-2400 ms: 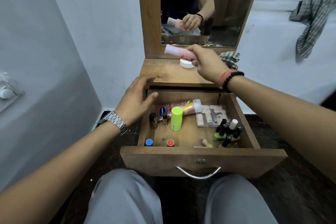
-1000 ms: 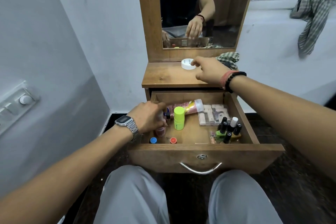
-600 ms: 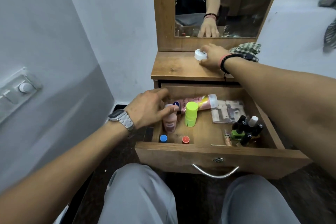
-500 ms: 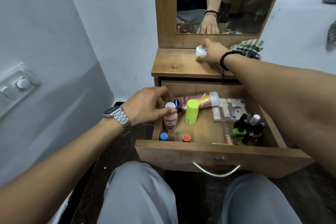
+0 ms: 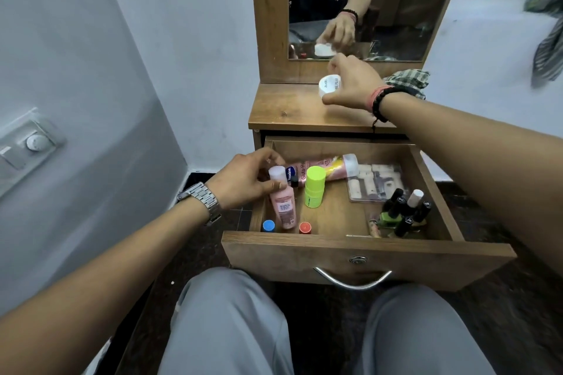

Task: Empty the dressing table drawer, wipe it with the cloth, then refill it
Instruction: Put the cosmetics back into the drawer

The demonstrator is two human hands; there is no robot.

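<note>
Left hand point(image 5: 243, 183) grips a pink bottle point(image 5: 283, 207) upright in the open drawer point(image 5: 365, 250); right hand point(image 5: 355, 84) pinches a white jar point(image 5: 327, 85) above the tabletop point(image 5: 289, 109).

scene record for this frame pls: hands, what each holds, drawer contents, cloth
left hand: grips small pink bottle, upright, in drawer
right hand: holds white jar just above tabletop
drawer: open, full
contents: lime green stick upright; pink tube lying at back; nail polish bottles at right; clear packet; blue cap; red cap
checked cloth: on tabletop, behind right wrist
</note>
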